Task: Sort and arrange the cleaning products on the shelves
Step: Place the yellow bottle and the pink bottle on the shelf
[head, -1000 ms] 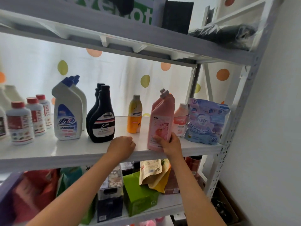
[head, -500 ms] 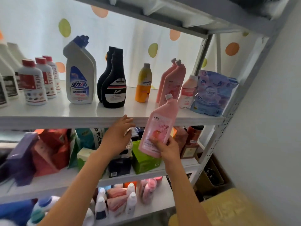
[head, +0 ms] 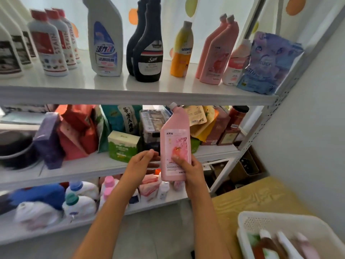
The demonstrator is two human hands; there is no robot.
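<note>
My right hand (head: 192,170) grips a pink bottle (head: 175,139) with a grey cap, held upright in front of the middle shelf. My left hand (head: 141,163) hovers just left of the bottle with relaxed fingers, holding nothing. On the upper shelf (head: 130,90) stand two matching pink bottles (head: 217,53), a yellow-orange bottle (head: 182,51), two black bottles (head: 147,45), a white and blue bottle (head: 104,40), several red-capped stain bottles (head: 50,42) and a blue refill pouch (head: 267,62).
The middle shelf holds a green box (head: 123,146), red bags (head: 74,131) and pouches. Bottles lie on the lowest shelf (head: 78,199). A white basket (head: 280,227) with several bottles sits at the lower right on a yellow surface. A white wall closes the right side.
My right hand took the pink bottle off the upper shelf and lowered it to the middle shelf's height. My left hand left the shelf edge and came down beside it.
</note>
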